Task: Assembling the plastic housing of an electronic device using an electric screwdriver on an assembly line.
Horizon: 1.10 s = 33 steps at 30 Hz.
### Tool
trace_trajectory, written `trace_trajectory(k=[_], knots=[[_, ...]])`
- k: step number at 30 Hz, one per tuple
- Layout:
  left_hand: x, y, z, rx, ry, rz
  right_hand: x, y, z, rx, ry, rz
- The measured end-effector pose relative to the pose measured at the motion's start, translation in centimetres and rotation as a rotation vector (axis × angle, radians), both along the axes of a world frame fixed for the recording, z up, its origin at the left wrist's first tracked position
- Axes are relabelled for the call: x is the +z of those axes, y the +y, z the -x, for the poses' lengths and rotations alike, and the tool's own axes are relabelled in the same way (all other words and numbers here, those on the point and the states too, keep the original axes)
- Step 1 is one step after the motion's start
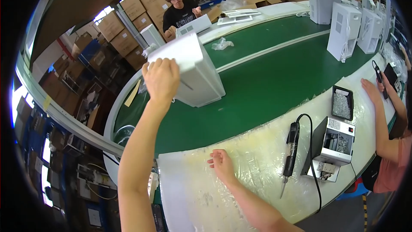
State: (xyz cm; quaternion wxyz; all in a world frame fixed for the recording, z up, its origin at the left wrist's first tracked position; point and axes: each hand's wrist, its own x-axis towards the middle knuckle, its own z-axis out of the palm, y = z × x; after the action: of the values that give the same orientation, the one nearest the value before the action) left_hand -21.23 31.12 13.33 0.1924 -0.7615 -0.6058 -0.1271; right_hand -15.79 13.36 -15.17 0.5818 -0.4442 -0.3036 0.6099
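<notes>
My left arm reaches forward over the green conveyor belt [257, 86]. The fingers of my left hand [162, 77] curl over the near top edge of a tall white appliance housing [201, 75], which is on the belt. Below it, my right hand [223, 165] hovers over or rests on the plastic-covered bench [189, 189]; I cannot tell which. Its fingers are loosely bent and a little apart, with nothing in them. To its right lies a black electric screwdriver [292, 150] with a cable.
Beside the screwdriver are a screw feeder [337, 139] and a black tray of screws [342, 103]. More white housings [344, 30] stand at the far right of the belt. Across it, a person [182, 10] handles a white panel. At right, a co-worker's hand [372, 90] is on the bench.
</notes>
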Motion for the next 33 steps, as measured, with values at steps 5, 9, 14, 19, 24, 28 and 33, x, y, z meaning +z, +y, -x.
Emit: trace_trajectory(k=[5,9,14,19,24,28,33], knots=[[-1.8,-0.9,1.5,-0.437,-0.153,-0.559,1.4,-0.3,0.3,-0.143,0.040,-0.049],[-3.3,-4.8,1.7,-0.130,-0.145,-0.163,0.8,1.0,-0.8,-0.444,0.288,-0.028],[-6.3,-11.1,5.7,0.052,-0.477,-0.194,2.0,1.3,-3.1,-0.610,0.356,-0.021],[-9.2,-23.3,15.5,0.167,-1.333,-0.125,7.1,0.0,-7.6,-0.889,0.005,-0.271],[-14.2,-29.8,17.4,0.106,-1.756,0.179,13.0,-3.2,-10.6,-0.930,0.103,-0.462],[-16.4,-34.8,18.2,0.063,-2.104,0.362,13.9,-4.3,-11.2,-0.815,0.034,-0.479],[-15.4,-38.9,15.4,-0.013,-2.555,0.458,10.7,-3.3,-12.7,-0.846,-1.186,-0.230]])
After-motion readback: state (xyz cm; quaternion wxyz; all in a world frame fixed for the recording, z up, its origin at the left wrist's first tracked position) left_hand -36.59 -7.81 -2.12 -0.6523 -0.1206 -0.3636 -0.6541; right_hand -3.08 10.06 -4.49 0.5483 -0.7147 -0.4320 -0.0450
